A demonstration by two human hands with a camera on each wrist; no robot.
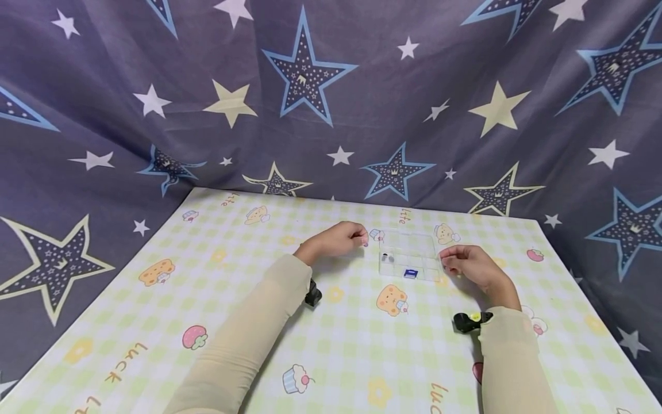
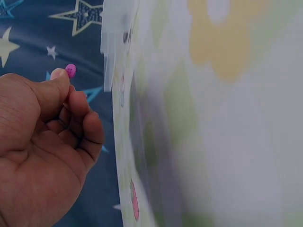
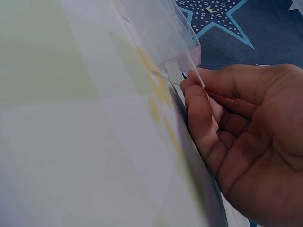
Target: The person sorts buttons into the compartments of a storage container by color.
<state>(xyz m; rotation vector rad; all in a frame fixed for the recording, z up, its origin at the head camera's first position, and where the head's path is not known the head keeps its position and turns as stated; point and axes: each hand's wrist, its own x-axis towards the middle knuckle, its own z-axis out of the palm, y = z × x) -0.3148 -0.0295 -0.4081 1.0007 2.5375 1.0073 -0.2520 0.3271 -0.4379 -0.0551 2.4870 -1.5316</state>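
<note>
Right of centre on the table (image 1: 336, 345), towards its far edge, a clear plastic box (image 1: 430, 271) lies between the two hands, with low dividers forming compartments. Small dark pieces (image 1: 387, 258) are noted at its near left part, too small to identify. A blue patch (image 1: 411, 273) shows at the middle of its near side; whether it lies inside or is fixed to the wall cannot be determined.

The left hand (image 1: 336, 238) is raised above the cloth, just beside the left end of the box and apart from it. Its thumb and forefinger are pinched together on a pink button (image 2: 70, 71), which protrudes past the thumb tip; the other fingers are curled towards the palm.

The right hand (image 1: 476, 267) is at the right end of the box. Its thumb and forefinger are clamped on a clear plastic edge of the box, with the remaining fingers bent beneath.

Both arms wear pale sleeves (image 1: 253, 333), with a black device (image 1: 470, 322) at each wrist. The table covering is green-and-white check with printed cakes and bears. Behind it hangs a dark curtain (image 1: 362, 115) patterned with stars.
</note>
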